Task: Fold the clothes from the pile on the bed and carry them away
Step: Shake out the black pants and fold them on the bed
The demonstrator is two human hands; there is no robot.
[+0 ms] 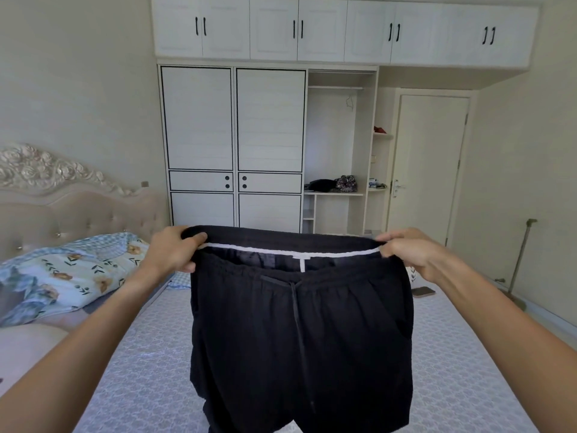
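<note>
no text, brand or number can be read anywhere (the small white tag [302,264] inside the waistband of the black trousers [299,339] shows no legible print).

A single head-worn wide-angle view looks forward and slightly down across the bed [452,354] toward the wardrobe [234,145] on the far wall, both forearms close in the foreground.

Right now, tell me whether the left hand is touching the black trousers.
Touching. The head view shows the left hand gripping the waistband of the black trousers at its left end, thumb over the band's top edge and fingers curled beneath.
</note>
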